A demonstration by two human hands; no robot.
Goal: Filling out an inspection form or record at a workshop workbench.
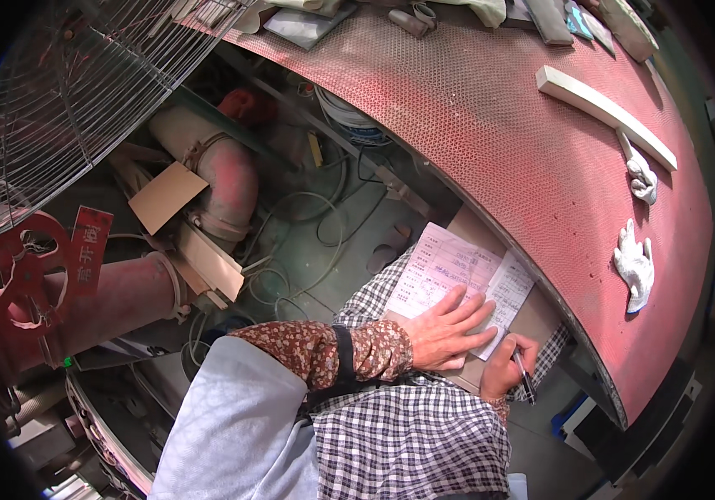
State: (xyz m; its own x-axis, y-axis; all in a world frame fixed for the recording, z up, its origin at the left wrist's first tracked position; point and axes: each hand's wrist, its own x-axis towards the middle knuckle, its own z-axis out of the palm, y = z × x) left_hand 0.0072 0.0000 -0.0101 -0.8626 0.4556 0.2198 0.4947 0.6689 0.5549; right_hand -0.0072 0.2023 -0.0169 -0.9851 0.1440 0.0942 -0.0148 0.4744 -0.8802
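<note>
My left hand [449,329] lies flat over a pale pink printed form [432,271], its fingers stretched out and a little apart. A second, whiter sheet with handwriting [514,287] lies beside and partly against the form. Beneath both sheets is a brown cardboard-like board [545,315], resting about my lap on a checked black-and-white apron [407,433]. My right hand [507,367] is closed around a dark pen [525,379] at the lower right corner of the papers. The pen's tip is hidden by my fingers.
A red table with a textured top [491,125] curves along the right. It bears white gloves [634,267] and a pale bar [607,117]. At the left are a wire fan guard [65,92], a red valve wheel [28,271] and a large pipe [115,296]. Hoses [341,217] lie on the floor.
</note>
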